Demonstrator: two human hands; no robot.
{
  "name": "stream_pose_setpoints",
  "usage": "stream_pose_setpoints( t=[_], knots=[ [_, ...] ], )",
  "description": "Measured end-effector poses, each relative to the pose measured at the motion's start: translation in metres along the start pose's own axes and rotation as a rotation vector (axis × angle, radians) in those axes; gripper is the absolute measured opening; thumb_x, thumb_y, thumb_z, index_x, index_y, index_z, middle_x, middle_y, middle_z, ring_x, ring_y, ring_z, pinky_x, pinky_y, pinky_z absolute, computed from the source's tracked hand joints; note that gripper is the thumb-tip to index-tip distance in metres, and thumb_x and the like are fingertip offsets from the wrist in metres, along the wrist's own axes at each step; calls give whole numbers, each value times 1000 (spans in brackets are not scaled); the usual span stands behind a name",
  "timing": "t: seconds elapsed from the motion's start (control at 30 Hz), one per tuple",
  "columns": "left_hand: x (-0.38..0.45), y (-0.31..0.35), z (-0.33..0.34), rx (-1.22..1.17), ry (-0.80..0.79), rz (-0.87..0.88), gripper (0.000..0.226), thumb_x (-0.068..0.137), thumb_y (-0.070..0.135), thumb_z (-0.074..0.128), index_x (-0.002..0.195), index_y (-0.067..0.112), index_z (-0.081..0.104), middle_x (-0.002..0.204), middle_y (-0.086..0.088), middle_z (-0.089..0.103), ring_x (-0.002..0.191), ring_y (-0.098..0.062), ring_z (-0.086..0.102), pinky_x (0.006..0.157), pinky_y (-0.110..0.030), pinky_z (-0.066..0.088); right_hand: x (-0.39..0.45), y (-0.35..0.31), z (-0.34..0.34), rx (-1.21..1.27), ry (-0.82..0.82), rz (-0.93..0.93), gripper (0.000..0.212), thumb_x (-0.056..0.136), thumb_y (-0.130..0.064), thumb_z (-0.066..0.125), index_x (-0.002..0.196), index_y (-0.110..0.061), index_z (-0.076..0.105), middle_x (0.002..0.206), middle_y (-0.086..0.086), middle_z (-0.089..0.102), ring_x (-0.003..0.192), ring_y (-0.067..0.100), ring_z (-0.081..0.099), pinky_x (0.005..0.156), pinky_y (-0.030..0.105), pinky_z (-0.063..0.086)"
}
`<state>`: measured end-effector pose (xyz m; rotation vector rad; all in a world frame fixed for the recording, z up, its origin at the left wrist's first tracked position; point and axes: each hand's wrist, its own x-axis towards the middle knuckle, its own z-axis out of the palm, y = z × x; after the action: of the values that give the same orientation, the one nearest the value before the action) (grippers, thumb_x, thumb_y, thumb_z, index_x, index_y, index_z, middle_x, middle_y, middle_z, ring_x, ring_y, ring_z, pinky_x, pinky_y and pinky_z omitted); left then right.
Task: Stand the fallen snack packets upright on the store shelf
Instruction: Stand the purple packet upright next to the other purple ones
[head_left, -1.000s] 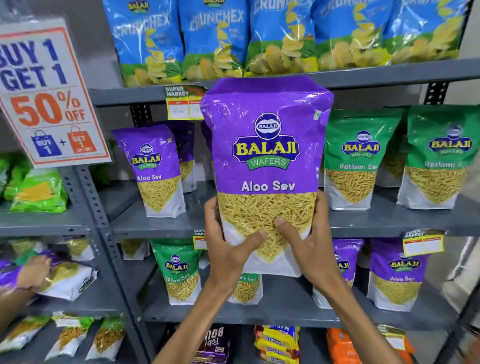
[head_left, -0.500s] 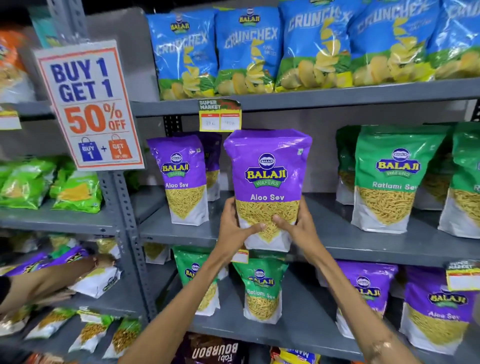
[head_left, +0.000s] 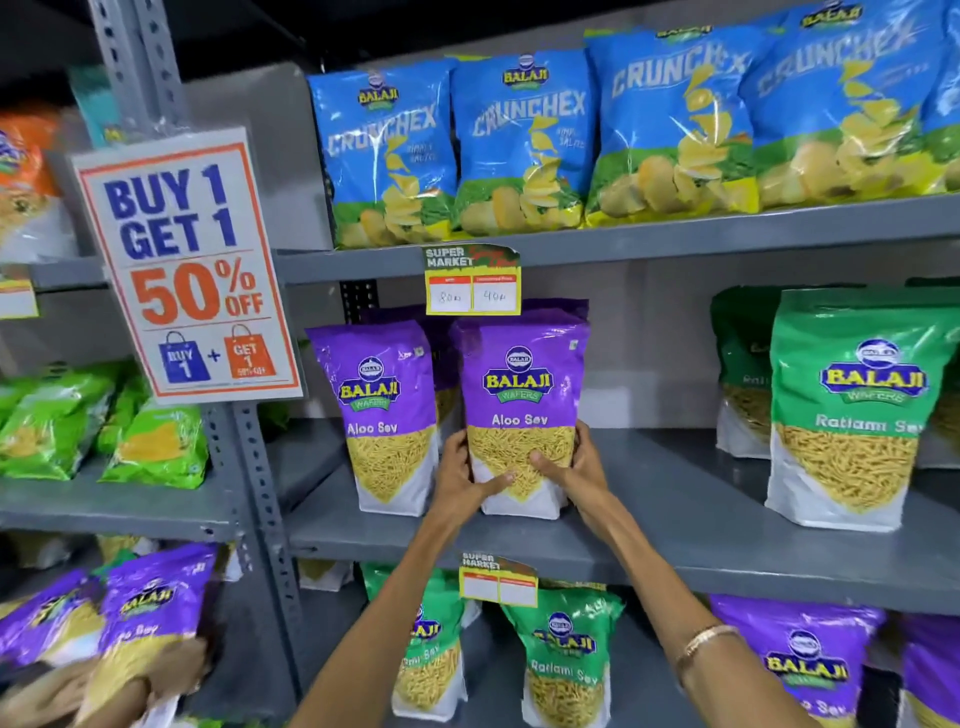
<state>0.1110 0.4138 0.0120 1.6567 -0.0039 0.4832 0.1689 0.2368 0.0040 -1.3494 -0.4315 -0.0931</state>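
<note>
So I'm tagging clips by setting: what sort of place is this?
A supermarket snack aisle, most likely: grey metal shelving stocked with Balaji packets, a "Buy 1 Get 1" promo sign, and a "Super Market" price tag.

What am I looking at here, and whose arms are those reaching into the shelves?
There is no machine: the view comes from a camera worn on a person's head, looking forward and down, so the two arms are that person's own. The left hand and right hand hold a purple Aloo Sev packet by its lower sides, upright on the grey middle shelf. A second purple packet stands just left of it, and green Ratlami Sev packets stand further right. Blue Crunchex bags fill the shelf above. A discount sign hangs on the left post.
</note>
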Motion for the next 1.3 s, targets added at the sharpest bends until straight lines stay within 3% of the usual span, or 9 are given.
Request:
stream_pose_setpoints(
  t=[0.2, 0.33, 0.47, 0.6, 0.67, 0.93, 1.07, 1.2, 1.3],
  knots=[
    [1, -19, -8, 98, -124, -82, 98, 54, -2, 86, 141, 13, 43, 143, -10, 61, 134, -32, 57, 109, -57, 50, -12, 11, -16, -345, -195, 60, 105, 63, -11, 94, 147, -14, 32, 135, -3, 56, 122, 10, 58, 93, 11, 49],
    [6, -21, -10, 94, -180, -104, 87, 64, -13, 85, 137, 15, 45, 144, -11, 61, 133, -30, 59, 108, -48, 54, -8, 8, -18, -430, -180, 38, 99, 67, 4, 91, 148, -8, 35, 138, 3, 54, 130, 19, 53, 104, 24, 42],
    [4, -18, -10, 77, -236, -93, 87, 70, -13, 86, 140, 16, 43, 149, -11, 58, 137, -29, 56, 113, -47, 49, -14, 8, -20, -473, -162, 39, 90, 71, -3, 90, 141, -17, 36, 133, -3, 54, 120, 10, 55, 93, 5, 45],
    [-3, -18, -8, 89, -289, -76, 84, 71, -14, 85, 137, 17, 44, 147, -13, 59, 135, -30, 58, 111, -45, 50, -29, 13, -24, -487, -129, 33, 90, 73, -4, 89, 145, -7, 34, 139, 4, 55, 130, 18, 54, 113, 34, 44],
    [-6, -20, -7, 74, -280, -60, 83, 69, -20, 83, 133, 16, 44, 145, -17, 59, 134, -34, 59, 109, -44, 51, -33, 13, -27, -494, -118, 16, 89, 74, -3, 88, 145, -5, 35, 143, 8, 55, 134, 22, 53, 116, 40, 42],
    [-6, -18, -6, 99, -287, -52, 88, 71, -20, 81, 143, 5, 39, 149, -18, 56, 135, -32, 57, 113, -45, 49, -34, 9, -27, -550, -120, 25, 89, 76, -8, 88, 146, -6, 34, 144, 7, 54, 135, 22, 52, 114, 37, 42],
    [-8, -12, -5, 115, -298, -71, 96, 72, -20, 81, 151, 2, 31, 155, -17, 50, 142, -31, 51, 116, -47, 45, -36, 5, -26, -558, -80, 53, 93, 71, -11, 91, 144, -7, 34, 137, 3, 55, 130, 21, 55, 103, 28, 45],
    [-37, -6, 8, 86, -70, 17, 109, 70, -13, 86, 159, 7, 25, 160, -14, 43, 146, -30, 45, 121, -49, 39, -56, -3, -28, -451, -35, -7, 110, 73, -7, 90, 157, -8, 20, 149, 1, 48, 134, 17, 51, 113, 38, 45],
    [-79, -11, 25, 150, 231, 263, 73, 78, 5, 84, 139, 23, 49, 138, 0, 57, 120, -24, 59, 104, -39, 51, -92, -2, -48, -511, 124, -210, 63, 87, -20, 79, 141, -26, 48, 139, -12, 59, 119, 8, 64, 96, 27, 54]
  ],
)
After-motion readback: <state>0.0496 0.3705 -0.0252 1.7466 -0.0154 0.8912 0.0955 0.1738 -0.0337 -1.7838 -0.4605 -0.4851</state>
